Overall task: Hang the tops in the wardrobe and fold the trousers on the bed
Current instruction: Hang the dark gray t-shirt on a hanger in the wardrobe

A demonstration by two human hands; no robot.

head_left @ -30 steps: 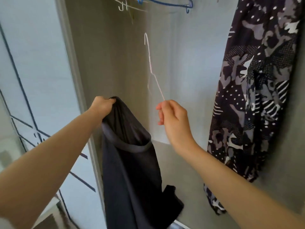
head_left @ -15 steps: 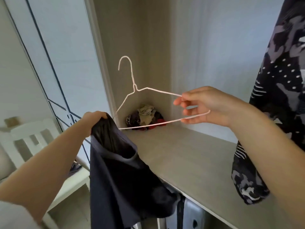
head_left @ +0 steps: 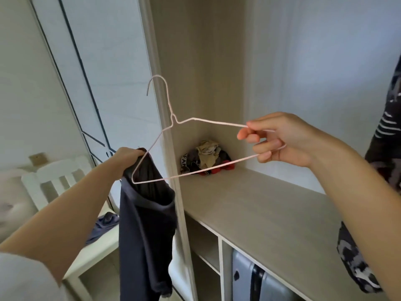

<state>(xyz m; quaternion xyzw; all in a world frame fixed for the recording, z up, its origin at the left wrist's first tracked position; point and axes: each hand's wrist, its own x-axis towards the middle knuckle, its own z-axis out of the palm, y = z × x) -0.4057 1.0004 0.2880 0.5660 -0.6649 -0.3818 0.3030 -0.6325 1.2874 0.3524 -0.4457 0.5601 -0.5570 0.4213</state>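
Below the left hand (head_left: 128,158) hangs the top (head_left: 145,224).

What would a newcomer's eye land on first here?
A thin, pale wire hanger is held up in the middle of the view, its right end pinched by the right hand. Lower left, the left hand grips a dark top that hangs down at the wardrobe's front edge. Behind them, a small crumpled pile of clothes sits in the back corner of the shelf.

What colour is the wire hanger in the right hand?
The wire hanger is pale pink, almost white; the head view shows it.
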